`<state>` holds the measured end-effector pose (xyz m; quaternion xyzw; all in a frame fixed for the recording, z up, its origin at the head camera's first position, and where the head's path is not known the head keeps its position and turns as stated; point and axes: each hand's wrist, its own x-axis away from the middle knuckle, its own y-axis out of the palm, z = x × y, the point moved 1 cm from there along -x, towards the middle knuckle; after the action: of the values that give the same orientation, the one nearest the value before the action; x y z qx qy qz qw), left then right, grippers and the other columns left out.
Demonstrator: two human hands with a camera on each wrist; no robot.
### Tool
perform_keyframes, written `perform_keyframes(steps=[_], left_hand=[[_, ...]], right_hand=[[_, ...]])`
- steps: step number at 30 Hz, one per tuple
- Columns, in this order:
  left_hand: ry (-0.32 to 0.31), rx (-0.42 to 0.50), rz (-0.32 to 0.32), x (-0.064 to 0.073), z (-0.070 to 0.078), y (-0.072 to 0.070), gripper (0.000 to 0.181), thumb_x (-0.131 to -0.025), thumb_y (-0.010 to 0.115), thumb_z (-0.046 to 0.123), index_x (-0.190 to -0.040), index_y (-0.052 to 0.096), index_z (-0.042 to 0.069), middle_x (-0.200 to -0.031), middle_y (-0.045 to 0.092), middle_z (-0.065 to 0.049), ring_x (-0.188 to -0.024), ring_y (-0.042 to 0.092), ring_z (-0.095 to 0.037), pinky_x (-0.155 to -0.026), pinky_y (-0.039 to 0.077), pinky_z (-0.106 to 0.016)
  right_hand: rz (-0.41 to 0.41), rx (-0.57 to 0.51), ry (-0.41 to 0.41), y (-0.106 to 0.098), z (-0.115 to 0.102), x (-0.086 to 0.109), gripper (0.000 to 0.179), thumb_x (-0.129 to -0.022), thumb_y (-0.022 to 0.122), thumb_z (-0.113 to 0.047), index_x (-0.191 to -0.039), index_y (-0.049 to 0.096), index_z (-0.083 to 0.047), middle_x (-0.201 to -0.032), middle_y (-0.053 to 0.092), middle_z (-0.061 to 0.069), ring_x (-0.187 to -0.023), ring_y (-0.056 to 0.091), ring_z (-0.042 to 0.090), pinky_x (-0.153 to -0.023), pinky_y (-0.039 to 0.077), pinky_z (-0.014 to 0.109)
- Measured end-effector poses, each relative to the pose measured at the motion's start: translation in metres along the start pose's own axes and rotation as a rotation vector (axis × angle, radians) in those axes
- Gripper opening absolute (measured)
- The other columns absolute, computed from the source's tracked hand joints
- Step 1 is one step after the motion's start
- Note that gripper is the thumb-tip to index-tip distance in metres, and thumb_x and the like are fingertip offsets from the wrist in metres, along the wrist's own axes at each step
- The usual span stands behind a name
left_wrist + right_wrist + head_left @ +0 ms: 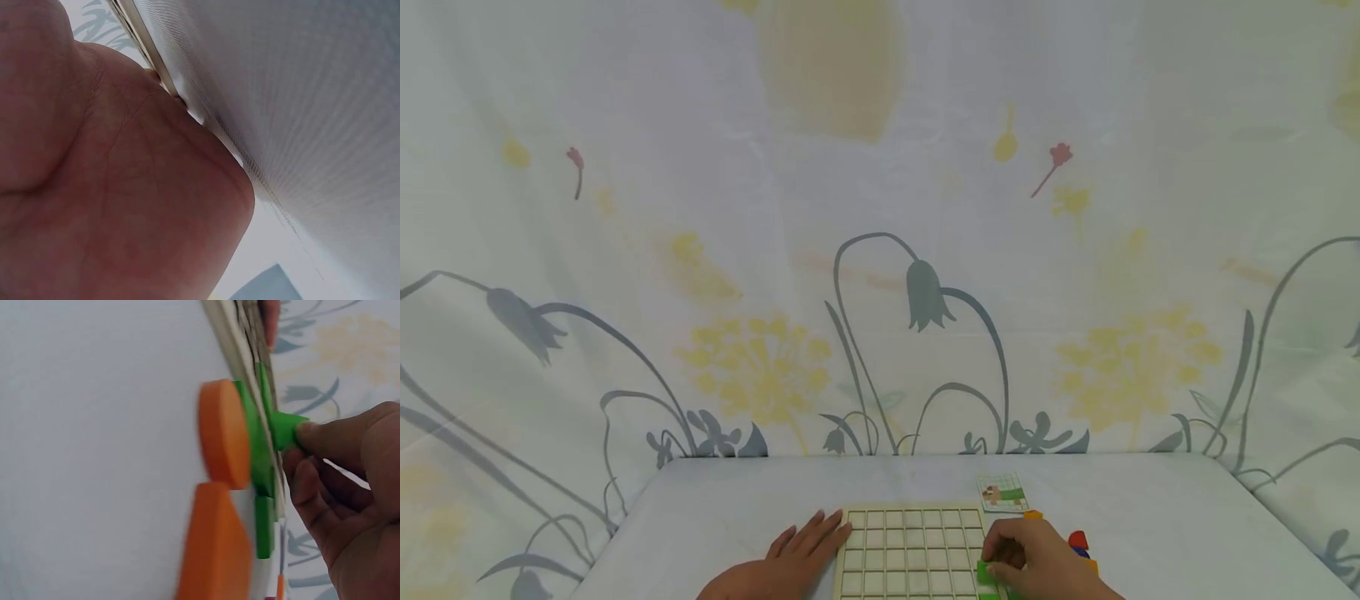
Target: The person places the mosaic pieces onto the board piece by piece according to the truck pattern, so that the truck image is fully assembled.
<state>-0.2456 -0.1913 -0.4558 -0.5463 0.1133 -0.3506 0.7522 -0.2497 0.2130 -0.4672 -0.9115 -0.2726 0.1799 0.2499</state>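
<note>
A cream grid board point(910, 510) with raised square cells lies on the white table in front of the person. My left hand point(797, 557) rests with straight fingers at the board's left edge, the fingertips touching its rim; its palm point(144, 175) fills much of the left wrist view. At the board's right edge my right hand point(1037, 554) pinches a green block point(289, 428) between thumb and fingers, tilted over the rim cells. Another green piece point(988, 597) lies in the board just below it. Several cells show bare.
Right of the board lie orange blocks point(215, 550), a round-edged orange piece point(222, 434), more green blocks point(264, 528), and a red piece point(1078, 540) beside a blue one point(1080, 552). A picture card point(1002, 492) lies behind the board's right corner. A flower-printed curtain point(880, 375) hangs behind the table.
</note>
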Motion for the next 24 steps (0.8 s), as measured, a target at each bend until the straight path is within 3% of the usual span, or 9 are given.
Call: perform_keyframes(steps=[3, 10, 17, 24], left_hand=[[-0.001, 0.007, -0.001, -0.0003, -0.0007, 0.0006, 0.101, -0.098, 0.060, 0.073, -0.173, 0.014, 0.025, -0.179, 0.010, -0.001, -0.164, 0.012, -0.031, -0.125, 0.021, -0.059], [0.042, 0.023, 0.006, -0.0024, -0.0082, 0.0039, 0.100, -0.099, 0.059, 0.070, -0.173, 0.010, 0.024, -0.179, 0.007, -0.003, -0.165, 0.010, -0.032, -0.125, 0.021, -0.059], [0.032, 0.031, 0.010, -0.0022, -0.0046, 0.0028, 0.099, -0.100, 0.059, 0.070, -0.173, 0.012, 0.023, -0.179, 0.009, -0.004, -0.164, 0.011, -0.034, -0.124, 0.021, -0.061], [0.028, 0.030, 0.029, -0.0004, 0.0005, 0.0002, 0.098, -0.100, 0.060, 0.069, -0.173, 0.014, 0.021, -0.178, 0.013, -0.006, -0.163, 0.014, -0.036, -0.124, 0.022, -0.062]], right_hand=[[-0.007, -0.013, 0.080, 0.0032, 0.0017, 0.0009, 0.006, -0.099, 0.076, -0.009, -0.097, 0.071, -0.011, -0.087, 0.069, -0.008, -0.072, 0.061, 0.004, -0.065, 0.053, 0.025], [-0.063, 0.051, -0.048, -0.0021, 0.0048, 0.0003, 0.006, -0.099, 0.076, -0.011, -0.098, 0.082, -0.012, -0.101, 0.065, -0.003, -0.086, 0.058, 0.000, -0.072, 0.055, 0.025], [-0.100, 0.000, -0.046, -0.0029, 0.0054, 0.0003, 0.009, -0.098, 0.075, -0.009, -0.104, 0.082, -0.010, -0.104, 0.064, -0.006, -0.080, 0.057, 0.001, -0.067, 0.053, 0.023], [-0.087, 0.030, -0.062, -0.0006, 0.0081, -0.0007, 0.011, -0.100, 0.073, -0.010, -0.106, 0.082, -0.011, -0.103, 0.064, -0.008, -0.079, 0.057, 0.000, -0.068, 0.054, 0.024]])
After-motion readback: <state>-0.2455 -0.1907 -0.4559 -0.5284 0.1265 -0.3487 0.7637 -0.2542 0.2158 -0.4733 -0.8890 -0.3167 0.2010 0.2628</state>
